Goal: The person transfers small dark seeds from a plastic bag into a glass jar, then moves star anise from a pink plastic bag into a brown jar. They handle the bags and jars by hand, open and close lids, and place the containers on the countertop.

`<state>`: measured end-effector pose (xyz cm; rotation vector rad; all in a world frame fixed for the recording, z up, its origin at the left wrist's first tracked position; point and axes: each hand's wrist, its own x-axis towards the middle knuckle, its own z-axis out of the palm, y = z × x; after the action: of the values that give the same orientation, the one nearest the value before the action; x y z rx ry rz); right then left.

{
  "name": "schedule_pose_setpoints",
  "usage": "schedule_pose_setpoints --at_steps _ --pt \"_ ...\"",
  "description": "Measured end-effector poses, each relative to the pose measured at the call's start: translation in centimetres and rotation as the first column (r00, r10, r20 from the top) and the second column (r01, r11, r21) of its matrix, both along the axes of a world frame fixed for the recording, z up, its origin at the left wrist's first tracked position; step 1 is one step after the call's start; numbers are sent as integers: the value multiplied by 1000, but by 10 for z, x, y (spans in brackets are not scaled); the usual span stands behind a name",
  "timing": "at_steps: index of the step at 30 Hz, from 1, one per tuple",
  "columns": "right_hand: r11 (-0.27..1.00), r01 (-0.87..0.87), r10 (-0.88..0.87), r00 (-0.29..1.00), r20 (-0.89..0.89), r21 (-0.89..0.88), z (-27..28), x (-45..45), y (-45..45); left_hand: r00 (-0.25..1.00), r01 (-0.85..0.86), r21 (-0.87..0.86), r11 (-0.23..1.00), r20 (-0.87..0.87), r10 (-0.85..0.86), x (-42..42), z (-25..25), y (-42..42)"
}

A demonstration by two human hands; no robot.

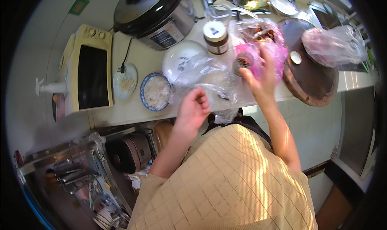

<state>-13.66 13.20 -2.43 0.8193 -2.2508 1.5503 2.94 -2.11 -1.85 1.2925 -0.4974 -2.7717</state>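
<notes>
My left hand (195,109) hangs over the counter's front edge with its fingers curled in and nothing visible in them. Just beyond it lies a crumpled clear plastic bag (208,75), partly draped over a white plate (178,60) with a leaf pattern. My right hand (262,75) has thumb and fingers spread, the thumb at the side of a small open glass jar (243,60) of dark grains, maybe peppercorns. Its fingers reach over a pink plastic bag (279,53); dried brown pieces (266,34) lie in the bag's open top. A brown-filled jar (215,38) with a white lid stands behind.
Left are a blue-rimmed bowl of rice-like white food (156,92), a small plate of pale bits (127,83), a microwave (92,75) and an electric pressure cooker (157,21). Right, a round wooden chopping board (314,81) bears a small lid (295,57) and a bagged item (332,45).
</notes>
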Motion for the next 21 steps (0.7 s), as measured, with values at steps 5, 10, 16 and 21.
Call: schedule_pose_setpoints --at_steps 5,10,16,21 --pt "758 -598 652 705 -280 260 14 57 42 999 -34 -545 838 -15 30 -49 -55 29" --pt "343 -497 638 746 191 797 -19 88 35 854 378 -911 162 276 -442 -67 -59 17" --pt "714 -523 557 827 75 466 30 63 16 406 455 -817 -353 543 -735 -71 -3 -37" --pt "823 -432 420 900 118 369 42 47 -1 377 294 -903 -314 411 -830 -66 47 -60"
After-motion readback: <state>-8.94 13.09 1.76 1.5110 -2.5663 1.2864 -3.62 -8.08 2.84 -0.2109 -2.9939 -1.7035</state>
